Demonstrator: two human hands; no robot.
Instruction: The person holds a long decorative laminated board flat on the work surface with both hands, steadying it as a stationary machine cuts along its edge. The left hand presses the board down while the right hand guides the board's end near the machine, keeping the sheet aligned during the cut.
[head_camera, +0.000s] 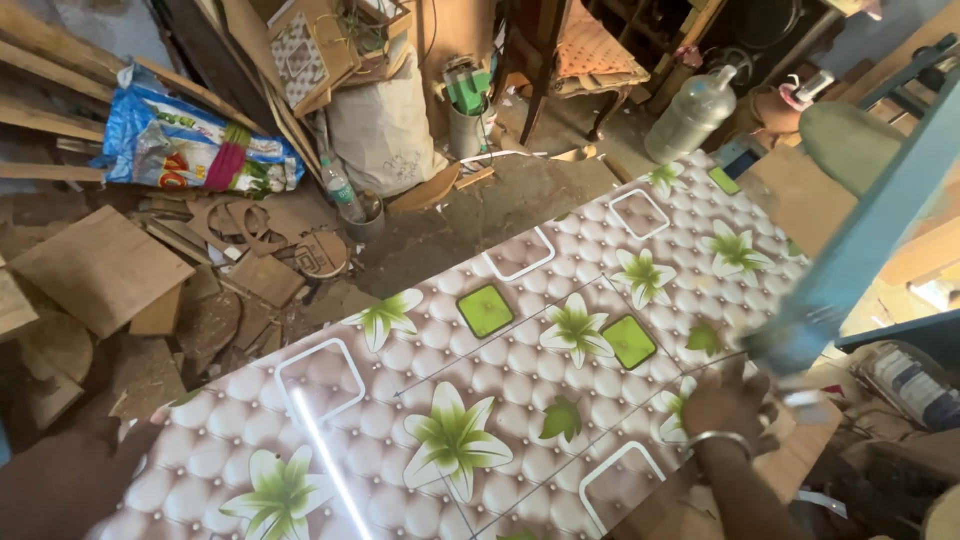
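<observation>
A long glossy panel (520, 360) printed with green flowers, green squares and a quilted beige pattern lies slanted across the view. My left hand (140, 440) rests on its near left edge, thumb on the surface and the rest dark and partly cut off. My right hand (735, 405), with a metal bangle on the wrist, grips the panel's right edge. A blurred blue bar (860, 240) runs from beside that hand up to the top right corner; whether the hand touches it is unclear.
Wood offcuts (100, 270) and cut shapes litter the dusty floor at left. A blue printed sack (190, 145), a white sack (385, 125), a small bottle (340, 190), a large clear plastic bottle (695, 115) and a wooden chair (580, 55) stand behind.
</observation>
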